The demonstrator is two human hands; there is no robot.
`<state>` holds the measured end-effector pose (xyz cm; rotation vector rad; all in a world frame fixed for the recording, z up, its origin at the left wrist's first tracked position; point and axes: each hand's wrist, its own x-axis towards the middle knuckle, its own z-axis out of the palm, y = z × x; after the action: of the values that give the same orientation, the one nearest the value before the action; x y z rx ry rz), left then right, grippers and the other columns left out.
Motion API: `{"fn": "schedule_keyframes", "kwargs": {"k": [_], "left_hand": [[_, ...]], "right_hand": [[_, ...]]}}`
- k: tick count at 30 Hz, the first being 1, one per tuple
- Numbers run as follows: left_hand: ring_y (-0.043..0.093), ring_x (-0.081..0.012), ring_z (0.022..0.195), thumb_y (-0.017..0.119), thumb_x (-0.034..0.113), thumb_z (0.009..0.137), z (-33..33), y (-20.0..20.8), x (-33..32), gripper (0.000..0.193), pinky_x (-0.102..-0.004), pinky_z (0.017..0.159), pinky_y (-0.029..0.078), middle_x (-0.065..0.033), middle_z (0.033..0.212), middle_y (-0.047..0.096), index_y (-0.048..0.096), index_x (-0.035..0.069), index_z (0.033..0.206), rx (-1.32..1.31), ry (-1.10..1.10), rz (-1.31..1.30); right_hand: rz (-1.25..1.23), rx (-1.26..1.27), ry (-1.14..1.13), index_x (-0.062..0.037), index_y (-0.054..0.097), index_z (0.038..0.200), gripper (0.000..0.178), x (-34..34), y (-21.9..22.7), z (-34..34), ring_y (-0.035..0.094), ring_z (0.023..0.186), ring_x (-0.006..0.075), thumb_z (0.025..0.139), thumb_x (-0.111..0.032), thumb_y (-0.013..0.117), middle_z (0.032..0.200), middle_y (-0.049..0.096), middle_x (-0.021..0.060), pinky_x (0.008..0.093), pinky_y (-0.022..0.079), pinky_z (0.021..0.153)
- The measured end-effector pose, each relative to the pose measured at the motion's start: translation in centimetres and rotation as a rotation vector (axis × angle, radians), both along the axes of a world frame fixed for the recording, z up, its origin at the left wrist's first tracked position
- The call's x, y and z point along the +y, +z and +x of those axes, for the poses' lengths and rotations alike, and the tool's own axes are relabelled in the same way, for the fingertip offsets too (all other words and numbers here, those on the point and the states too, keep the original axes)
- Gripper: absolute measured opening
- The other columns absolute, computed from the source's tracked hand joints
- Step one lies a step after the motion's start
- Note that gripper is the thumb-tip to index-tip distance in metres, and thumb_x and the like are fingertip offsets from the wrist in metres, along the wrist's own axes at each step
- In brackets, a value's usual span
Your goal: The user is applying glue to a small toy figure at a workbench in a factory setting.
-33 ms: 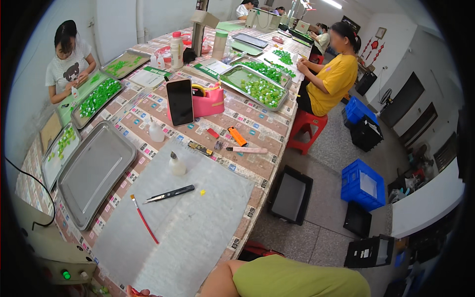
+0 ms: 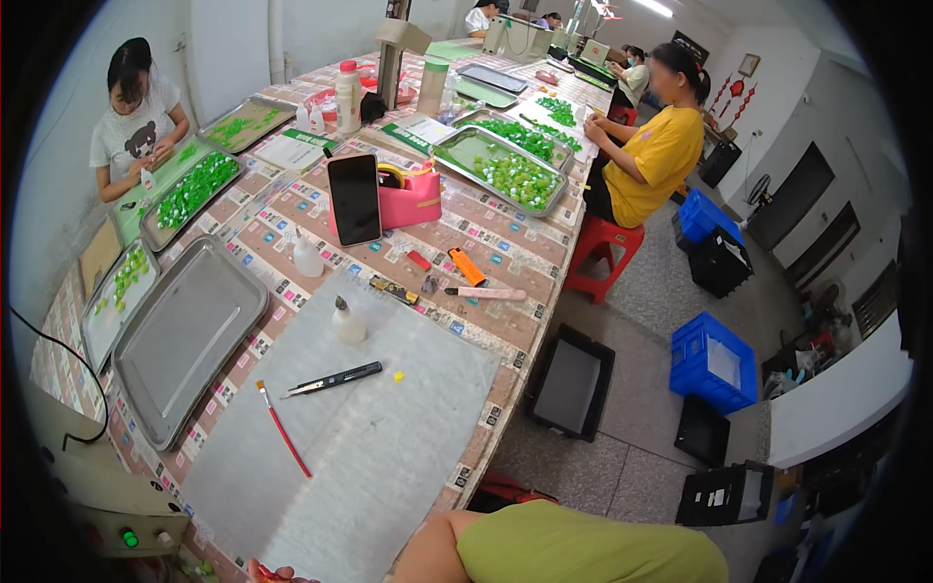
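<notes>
At the lower edge a few fingertips show beside something small and red. Most of that hand is cut off, and I cannot tell which hand it is or its grip. My bent right arm in a green sleeve comes in at the bottom; its hand cannot be made out for certain. Nearest lies a pale sheet bearing a thin red-handled brush, a black utility knife, a small squeeze bottle and a yellow scrap.
Left of the sheet lies a metal tray. Beyond stand a phone, a pink tape dispenser and an orange lighter. Trays of green pieces sit farther off. Co-workers sit at both sides; crates stand on the floor.
</notes>
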<state>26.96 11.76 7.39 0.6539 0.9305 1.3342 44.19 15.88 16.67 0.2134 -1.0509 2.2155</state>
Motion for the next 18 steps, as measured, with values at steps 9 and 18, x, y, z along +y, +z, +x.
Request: {"fn": "schedule_keyframes", "kwargs": {"k": [9,18], "left_hand": [[0.048,-0.0161,0.082,0.056,-0.004,0.077,-1.2,-0.3,0.4,0.057,-0.0299,0.069,0.046,-0.0140,0.105,0.047,0.036,0.008,0.129,0.076,-0.094,-0.032],[0.057,-0.0224,0.075,0.077,0.020,0.054,-1.8,-2.7,-1.5,0.094,-0.0348,0.065,0.053,-0.0159,0.098,0.056,0.029,0.006,0.133,0.430,-0.043,0.030]], "right_hand": [[0.003,0.007,-0.045,0.0007,0.057,0.102,0.035,-0.4,-0.1,-0.2,0.048,0.097,0.0122,0.091,-0.031,0.047,0.099,0.059,0.0110,0.0289,0.038,0.087],[-0.074,0.194,0.247,0.0006,0.057,0.102,0.035,-2.5,-0.6,-6.0,0.048,0.097,0.0120,0.090,-0.030,0.047,0.099,0.059,0.0112,0.0288,0.038,0.087]]}}
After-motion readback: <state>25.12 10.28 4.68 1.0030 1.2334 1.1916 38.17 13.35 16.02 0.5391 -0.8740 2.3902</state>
